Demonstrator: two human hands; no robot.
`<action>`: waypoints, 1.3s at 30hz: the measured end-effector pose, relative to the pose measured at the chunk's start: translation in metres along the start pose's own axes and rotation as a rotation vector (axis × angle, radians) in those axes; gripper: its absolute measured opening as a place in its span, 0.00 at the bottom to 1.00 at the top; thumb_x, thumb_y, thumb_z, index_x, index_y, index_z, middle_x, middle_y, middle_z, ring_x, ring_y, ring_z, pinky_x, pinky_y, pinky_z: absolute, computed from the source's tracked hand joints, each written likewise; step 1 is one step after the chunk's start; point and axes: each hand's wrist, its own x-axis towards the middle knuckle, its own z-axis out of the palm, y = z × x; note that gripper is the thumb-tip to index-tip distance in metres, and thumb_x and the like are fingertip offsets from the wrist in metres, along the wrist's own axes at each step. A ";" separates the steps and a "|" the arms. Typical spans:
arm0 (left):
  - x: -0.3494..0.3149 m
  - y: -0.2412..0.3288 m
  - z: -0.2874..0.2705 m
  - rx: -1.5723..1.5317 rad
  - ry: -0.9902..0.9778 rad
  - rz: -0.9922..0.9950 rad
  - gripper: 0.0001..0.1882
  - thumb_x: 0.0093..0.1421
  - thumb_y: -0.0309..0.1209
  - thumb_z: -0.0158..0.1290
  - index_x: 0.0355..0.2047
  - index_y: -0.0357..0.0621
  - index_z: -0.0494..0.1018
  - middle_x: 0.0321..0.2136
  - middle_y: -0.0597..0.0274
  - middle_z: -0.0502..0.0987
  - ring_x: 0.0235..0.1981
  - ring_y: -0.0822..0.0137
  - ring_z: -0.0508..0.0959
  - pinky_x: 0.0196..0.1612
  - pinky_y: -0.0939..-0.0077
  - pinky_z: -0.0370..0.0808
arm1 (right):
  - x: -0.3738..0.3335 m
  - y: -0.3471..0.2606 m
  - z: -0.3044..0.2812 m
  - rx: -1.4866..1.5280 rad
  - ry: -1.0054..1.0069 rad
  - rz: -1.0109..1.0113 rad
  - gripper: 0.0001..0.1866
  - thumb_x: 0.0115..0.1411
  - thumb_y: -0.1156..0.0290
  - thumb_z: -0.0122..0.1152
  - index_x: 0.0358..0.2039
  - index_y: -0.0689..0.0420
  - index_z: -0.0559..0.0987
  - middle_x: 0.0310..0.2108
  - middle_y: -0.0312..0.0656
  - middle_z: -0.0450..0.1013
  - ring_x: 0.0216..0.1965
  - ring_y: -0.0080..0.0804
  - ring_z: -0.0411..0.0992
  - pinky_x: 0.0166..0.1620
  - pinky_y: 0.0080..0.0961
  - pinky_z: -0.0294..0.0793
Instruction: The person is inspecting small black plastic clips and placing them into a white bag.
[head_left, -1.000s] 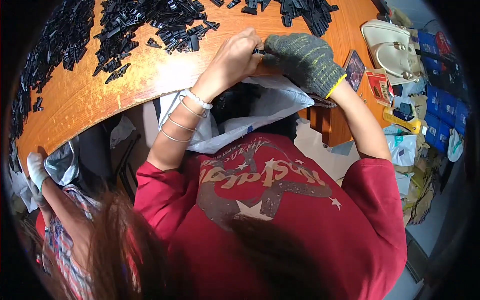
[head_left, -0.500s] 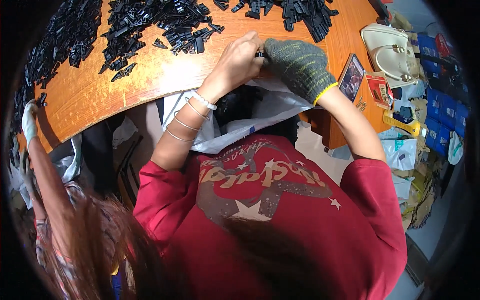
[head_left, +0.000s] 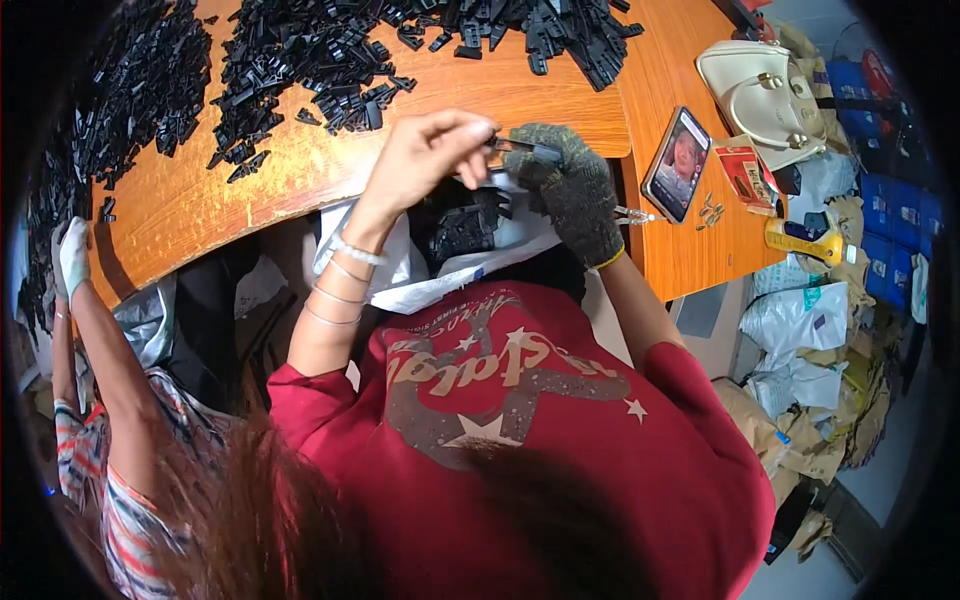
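Observation:
My left hand [head_left: 430, 155], bare and with bracelets at the wrist, has its fingertips pinched at the left end of a small black plastic part [head_left: 530, 151]. My right hand [head_left: 575, 195], in a dark grey knitted glove with a yellow cuff, grips the other end of the part. Both hands are just off the near edge of the table, above an open white sack [head_left: 440, 288] at my lap. More black plastic parts [head_left: 462, 235] lie inside the sack. The left fingertips are slightly blurred.
Heaps of black parts [head_left: 300, 60] cover the far side of the wooden table [head_left: 300, 165]. To the right are a phone [head_left: 678, 165], a red packet [head_left: 745, 180], a cream handbag [head_left: 735, 85] and a yellow bottle [head_left: 805, 242]. At left, a co-worker's gloved hand [head_left: 74, 255] touches the table edge.
Both hands have come down from the table edge toward the sack, and the left has turned with its fingers looser. The black part now shows between them. The sack's mouth is more visible.

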 end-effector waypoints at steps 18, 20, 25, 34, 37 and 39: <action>-0.014 -0.006 0.015 -0.136 0.059 -0.187 0.07 0.59 0.26 0.56 0.31 0.36 0.69 0.17 0.61 0.74 0.12 0.70 0.75 0.14 0.82 0.70 | -0.007 -0.020 0.006 0.566 -0.067 0.210 0.18 0.54 0.71 0.62 0.44 0.62 0.75 0.40 0.46 0.74 0.40 0.34 0.74 0.42 0.26 0.74; -0.015 -0.002 0.021 -0.007 0.070 -0.149 0.08 0.58 0.25 0.56 0.31 0.32 0.69 0.18 0.60 0.74 0.14 0.71 0.76 0.15 0.83 0.70 | -0.014 -0.019 0.005 0.583 -0.023 0.145 0.18 0.55 0.72 0.61 0.46 0.62 0.74 0.39 0.47 0.75 0.38 0.31 0.75 0.41 0.25 0.74; -0.016 -0.011 0.017 -0.030 0.008 -0.122 0.08 0.61 0.26 0.53 0.33 0.32 0.69 0.22 0.56 0.76 0.16 0.71 0.77 0.16 0.83 0.71 | -0.023 -0.006 0.001 0.645 -0.084 0.211 0.20 0.58 0.79 0.56 0.52 0.60 0.72 0.40 0.41 0.74 0.39 0.25 0.73 0.42 0.23 0.75; -0.012 0.008 -0.006 0.186 -0.112 -0.214 0.07 0.64 0.28 0.48 0.34 0.34 0.69 0.20 0.62 0.75 0.11 0.78 0.68 0.16 0.86 0.63 | -0.035 -0.009 -0.006 0.789 -0.028 0.421 0.16 0.55 0.78 0.60 0.46 0.61 0.76 0.35 0.39 0.75 0.34 0.22 0.72 0.37 0.20 0.73; -0.011 0.010 -0.009 0.240 -0.237 -0.256 0.07 0.65 0.28 0.45 0.35 0.35 0.69 0.20 0.62 0.76 0.10 0.78 0.68 0.15 0.86 0.63 | -0.044 0.007 0.012 0.745 -0.016 0.373 0.16 0.54 0.75 0.63 0.44 0.60 0.77 0.34 0.42 0.75 0.35 0.28 0.73 0.38 0.24 0.73; -0.011 0.009 -0.008 0.330 -0.305 -0.326 0.07 0.65 0.26 0.43 0.35 0.36 0.69 0.20 0.61 0.76 0.10 0.77 0.71 0.13 0.84 0.63 | -0.049 0.018 0.018 0.583 -0.079 0.258 0.15 0.53 0.72 0.64 0.41 0.60 0.78 0.36 0.45 0.75 0.37 0.34 0.74 0.40 0.28 0.72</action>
